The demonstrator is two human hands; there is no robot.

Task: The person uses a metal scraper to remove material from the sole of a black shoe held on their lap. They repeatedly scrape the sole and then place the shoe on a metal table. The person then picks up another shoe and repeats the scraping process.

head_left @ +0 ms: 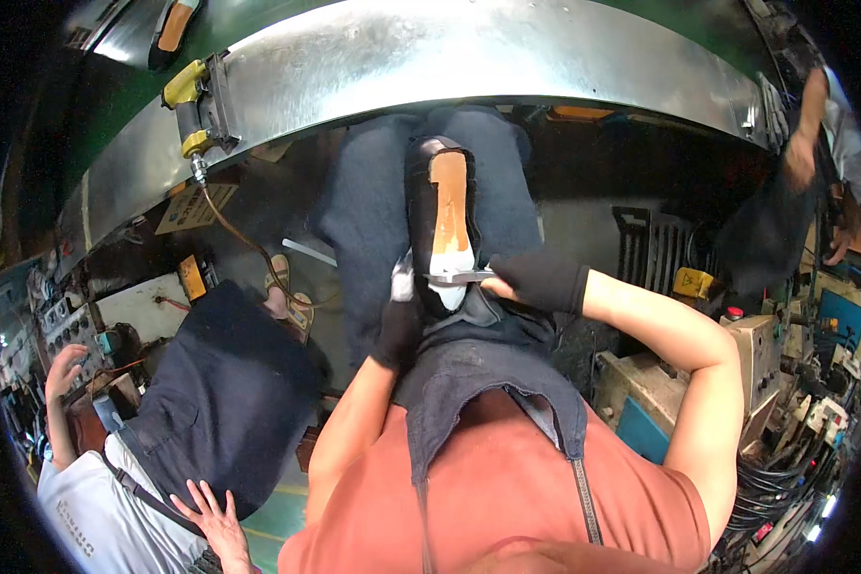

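A dark shoe upper (pixel 417 196) lies bottom-up along my lap, its tan insole board (pixel 452 206) facing me. Toward its near end the bottom turns white. My left hand (pixel 401 311), in a black fingerless glove with something white around a finger, grips the shoe's left side near that white end. From the right, my right hand (pixel 536 281), also gloved in black, is closed on a flat grey metal hand tool (pixel 461 276). The tool lies across the white area; its exact kind is unclear. Under the shoe is my dark apron (pixel 478 359).
Ahead curves a shiny metal bench (pixel 430 53), bearing a yellow air-powered tool (pixel 193 105) with a brown hose (pixel 234 230). Another shoe (pixel 174 27) lies beyond it. Co-workers sit at left and stand at far right. Machinery (pixel 756 359) and cables (pixel 780 488) crowd the right.
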